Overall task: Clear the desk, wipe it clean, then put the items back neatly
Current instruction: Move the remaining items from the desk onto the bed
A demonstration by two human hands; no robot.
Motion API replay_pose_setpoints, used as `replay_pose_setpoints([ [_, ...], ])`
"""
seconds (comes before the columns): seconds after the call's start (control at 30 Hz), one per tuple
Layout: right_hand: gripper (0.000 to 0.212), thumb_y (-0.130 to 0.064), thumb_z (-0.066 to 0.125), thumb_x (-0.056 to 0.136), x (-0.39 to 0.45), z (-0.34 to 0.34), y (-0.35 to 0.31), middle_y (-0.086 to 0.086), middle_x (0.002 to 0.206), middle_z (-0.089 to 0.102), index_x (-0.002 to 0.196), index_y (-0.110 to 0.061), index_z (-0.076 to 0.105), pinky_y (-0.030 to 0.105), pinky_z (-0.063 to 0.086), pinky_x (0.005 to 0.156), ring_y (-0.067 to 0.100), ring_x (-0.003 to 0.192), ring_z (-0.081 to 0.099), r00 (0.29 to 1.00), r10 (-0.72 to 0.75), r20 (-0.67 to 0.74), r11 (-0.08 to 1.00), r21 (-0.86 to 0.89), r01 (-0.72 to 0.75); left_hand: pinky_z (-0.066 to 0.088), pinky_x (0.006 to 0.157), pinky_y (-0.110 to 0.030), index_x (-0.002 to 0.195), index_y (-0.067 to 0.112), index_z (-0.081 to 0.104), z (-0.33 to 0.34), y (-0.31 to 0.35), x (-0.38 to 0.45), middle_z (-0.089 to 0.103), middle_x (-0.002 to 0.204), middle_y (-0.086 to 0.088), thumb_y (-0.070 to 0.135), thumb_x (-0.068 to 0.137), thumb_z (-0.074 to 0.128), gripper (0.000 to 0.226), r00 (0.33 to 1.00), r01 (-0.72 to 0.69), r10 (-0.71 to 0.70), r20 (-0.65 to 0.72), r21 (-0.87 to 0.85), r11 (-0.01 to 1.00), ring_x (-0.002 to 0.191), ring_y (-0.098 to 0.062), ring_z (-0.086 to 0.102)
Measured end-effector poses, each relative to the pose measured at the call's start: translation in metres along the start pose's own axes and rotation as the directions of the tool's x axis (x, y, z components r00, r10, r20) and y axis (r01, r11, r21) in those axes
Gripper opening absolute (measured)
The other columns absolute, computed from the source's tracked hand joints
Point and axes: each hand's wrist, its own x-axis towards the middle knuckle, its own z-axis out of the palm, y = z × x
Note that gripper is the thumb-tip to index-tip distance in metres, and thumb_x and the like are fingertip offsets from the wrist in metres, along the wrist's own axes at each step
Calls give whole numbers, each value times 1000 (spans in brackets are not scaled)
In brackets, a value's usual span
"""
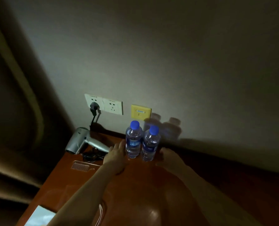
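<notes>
Desk (86,185) back edge: spread hands (115,158) flanking two upright bottles (134,141) near wall.

Hair dryer (85,141) left of two bottles (143,142)

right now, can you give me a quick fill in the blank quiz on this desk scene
1. The two water bottles standing side by side have caps coloured ____.
2. The hair dryer lies to the ____ of the bottles.
3. The hair dryer's black plug sits in a ____ socket.
4. The comb lies flat on the ____.

Missing words: blue; left; wall; desk
</notes>
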Motion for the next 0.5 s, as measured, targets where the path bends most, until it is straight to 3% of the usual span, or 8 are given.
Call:
replay_pose_setpoints([
  [0.07,58,-47,65,81,22,-3,3,7,123,61,126,-12,55,37,44,100,22,114,57,997,56,-59,994,97,-51,29,111,-41,149,19,15,-1,4,17,36,145,-4,32,81,71,89,998,-54,52,-34,-52,997,133,-25,34],
  [0.13,68,-54,77,62,31,14,19,-4,113,66,119,-21,60,39,50,94,12,104,63,999,-24,-46,983,179,32,35,109,-41,144,18,27,2,5,33,44,139,-2,34,74,78,88,994,-88,72,-84,-211,973,127,-24,42],
  [0.2,65,-38,87,57,37,34,34,-7,111,67,115,-29,59,35,52,93,5,102,63,997,-68,-30,962,262,74,45,99,-43,136,20,38,9,3,45,56,126,-1,31,66,83,83,996,-65,31,-88,-407,911,116,-23,54],
  [0.27,59,-15,87,63,45,47,39,-3,109,69,111,-31,57,35,55,89,10,100,66,993,-84,-83,924,367,109,54,85,-41,129,22,42,18,0,51,62,115,-1,25,63,86,79,998,-27,-5,-57,-548,836,104,-25,62],
  [0.37,46,-12,80,72,53,58,37,7,98,71,112,-21,58,41,58,78,23,85,70,988,-73,-133,849,512,131,55,67,-22,126,26,42,27,0,52,61,111,2,15,68,83,71,1000,-8,-14,-26,-693,721,95,-17,63],
  [0.5,56,-13,81,71,54,74,36,12,100,70,121,-11,54,43,58,74,33,85,68,986,47,-160,775,629,65,58,80,-39,118,35,45,39,-5,49,63,113,2,18,66,85,68,1000,-14,-7,-23,-800,600,100,-19,65],
])
